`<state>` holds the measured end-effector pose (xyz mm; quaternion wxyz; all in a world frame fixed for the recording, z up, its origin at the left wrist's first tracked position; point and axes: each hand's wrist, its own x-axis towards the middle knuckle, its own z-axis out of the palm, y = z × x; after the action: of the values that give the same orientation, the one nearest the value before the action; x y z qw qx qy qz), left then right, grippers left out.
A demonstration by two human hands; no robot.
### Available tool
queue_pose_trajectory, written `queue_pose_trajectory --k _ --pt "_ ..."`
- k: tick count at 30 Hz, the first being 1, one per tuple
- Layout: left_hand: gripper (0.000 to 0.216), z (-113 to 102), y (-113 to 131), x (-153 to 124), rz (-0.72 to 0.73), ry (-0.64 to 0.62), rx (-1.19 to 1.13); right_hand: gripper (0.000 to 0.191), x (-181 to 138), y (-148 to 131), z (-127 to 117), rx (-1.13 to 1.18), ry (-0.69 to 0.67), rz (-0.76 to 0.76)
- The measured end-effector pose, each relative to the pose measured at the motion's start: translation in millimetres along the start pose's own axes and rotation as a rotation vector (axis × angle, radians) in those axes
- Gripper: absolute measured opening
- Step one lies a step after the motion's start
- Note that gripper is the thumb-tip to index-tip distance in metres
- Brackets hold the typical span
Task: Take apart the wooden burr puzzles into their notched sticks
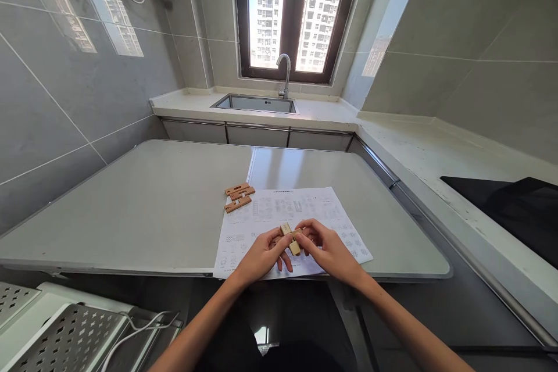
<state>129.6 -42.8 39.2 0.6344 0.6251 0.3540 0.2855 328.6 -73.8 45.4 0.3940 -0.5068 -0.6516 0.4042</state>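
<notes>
Sitting in a grey-tiled kitchen, on the desk (pixel 152 209): left hand (pixel 261 256) and right hand (pixel 331 250) both pinching wooden blocks (pixel 290 235) above the sheet (pixel 300 209) near the front edge; three more pieces (pixel 238 196) lying just beyond the sheet's far-left corner.

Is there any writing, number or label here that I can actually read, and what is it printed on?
Nothing here reads clearly.
Instruction sheet: a heading line along the top and rows of small diagrams, all too small and blurred to read.
Wooden pieces beside the sheet: no marks visible.
Wooden piece held by the left hand and right hand: no marks visible.
Sink: a small dark mark on its front wall, illegible.
</notes>
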Motion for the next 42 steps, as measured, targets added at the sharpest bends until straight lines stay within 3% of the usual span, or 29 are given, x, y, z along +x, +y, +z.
queue_pose_trajectory --k 9,14,20,25,28,32,36,42 --pt "0.043 -3.8 1.2 -4.8 0.022 -0.002 -0.013 0.039 -0.6 0.7 9.0 0.026 0.066 -0.016" --pt "0.043 -3.6 -4.7 -2.3 0.014 0.068 0.006 0.035 -3.0 -8.0 11.1 0.041 0.086 -0.071" --pt "0.045 -7.6 -16.5 0.3 -0.004 0.234 0.229 0.037 -2.1 -5.3 6.0 0.039 0.178 -0.091" --pt "0.054 -15.1 -17.3 3.9 -0.009 0.327 0.509 0.052 7.6 28.8 -17.5 -0.020 0.304 0.024" --pt "0.062 -17.3 -14.2 10.0 -0.055 0.288 0.671 0.055 13.2 54.3 -34.1 -0.114 0.313 0.087" --pt "0.063 -14.9 -8.5 23.3 -0.113 0.247 0.885 0.044 19.4 77.0 -46.9 -0.274 0.256 0.176" --pt "0.053 -8.4 -0.3 35.7 -0.137 0.181 1.040 0.037 26.5 86.0 -46.2 -0.353 0.212 0.238" --pt "0.052 0.6 7.2 47.8 -0.137 0.088 1.068 0.031 39.9 86.9 -34.8 -0.390 0.215 0.207"
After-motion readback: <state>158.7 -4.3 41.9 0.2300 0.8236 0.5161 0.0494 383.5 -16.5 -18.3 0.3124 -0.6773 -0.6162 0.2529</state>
